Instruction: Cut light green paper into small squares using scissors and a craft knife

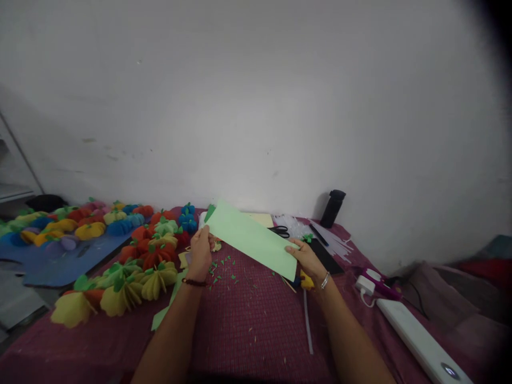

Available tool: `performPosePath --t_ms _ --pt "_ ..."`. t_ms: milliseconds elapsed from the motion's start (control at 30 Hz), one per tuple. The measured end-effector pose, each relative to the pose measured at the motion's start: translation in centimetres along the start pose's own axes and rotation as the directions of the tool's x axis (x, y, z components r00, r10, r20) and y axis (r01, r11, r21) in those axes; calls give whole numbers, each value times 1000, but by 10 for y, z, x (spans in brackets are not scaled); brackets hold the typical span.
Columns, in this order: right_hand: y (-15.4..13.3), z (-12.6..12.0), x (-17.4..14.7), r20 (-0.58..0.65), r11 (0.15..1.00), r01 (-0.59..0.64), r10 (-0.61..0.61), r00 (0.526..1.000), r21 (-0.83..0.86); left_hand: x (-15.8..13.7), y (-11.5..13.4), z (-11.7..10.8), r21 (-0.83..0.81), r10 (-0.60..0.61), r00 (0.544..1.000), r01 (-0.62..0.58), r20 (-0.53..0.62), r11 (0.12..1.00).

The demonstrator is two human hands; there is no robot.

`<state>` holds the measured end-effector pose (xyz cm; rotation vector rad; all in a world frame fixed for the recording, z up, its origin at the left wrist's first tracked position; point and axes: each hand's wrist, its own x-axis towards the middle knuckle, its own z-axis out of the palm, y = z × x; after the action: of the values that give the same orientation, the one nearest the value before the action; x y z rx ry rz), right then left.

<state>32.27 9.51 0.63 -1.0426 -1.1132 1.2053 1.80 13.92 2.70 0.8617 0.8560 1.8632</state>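
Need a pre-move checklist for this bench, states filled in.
1. Left grip on the light green paper: ok, holding its left end.
2. Right grip on the paper: ok, holding its right end.
3. Only one layer of paper held: cannot tell from this angle.
4. Tablecloth free of offcuts: not ok, green scraps lie scattered on it.
5. Scissors closed: cannot tell, handles show but the paper hides the rest.
6. Black bottle apart from the paper: ok, it stands by the wall to the right.
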Motion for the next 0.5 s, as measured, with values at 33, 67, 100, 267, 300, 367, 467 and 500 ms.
performPosePath --t_ms 33,67,100,267,300,367,467,500 --pt "-1 -3 0 -3 1000 0 0 1000 -1 1 2 -1 -4 12 1000 -12 -24 1000" --pt "-2 -6 0 -10 1000 3 -3 1000 -4 2 3 -2 -10 21 998 -21 -51 1000" --pt "-2 -7 0 -21 1000 7 -7 1000 -7 3 4 -3 -16 26 997 -27 -78 1000" --pt "-4 -8 0 -38 999 11 -13 999 -36 1 -4 1 23 -74 997 75 -28 997" --pt "-4 -7 0 -18 999 10 -11 1000 -46 0 -7 3 54 -103 995 103 -3 993" --pt "-4 -7 -1 19 997 11 -10 1000 -71 -2 -9 6 102 -124 992 122 12 987" --pt "-4 -11 -1 44 994 29 -24 999 -109 1 -2 3 117 -64 997 69 -45 991" --pt "-5 -14 0 43 992 39 -35 998 -118 3 4 0 120 -32 997 41 -76 992"
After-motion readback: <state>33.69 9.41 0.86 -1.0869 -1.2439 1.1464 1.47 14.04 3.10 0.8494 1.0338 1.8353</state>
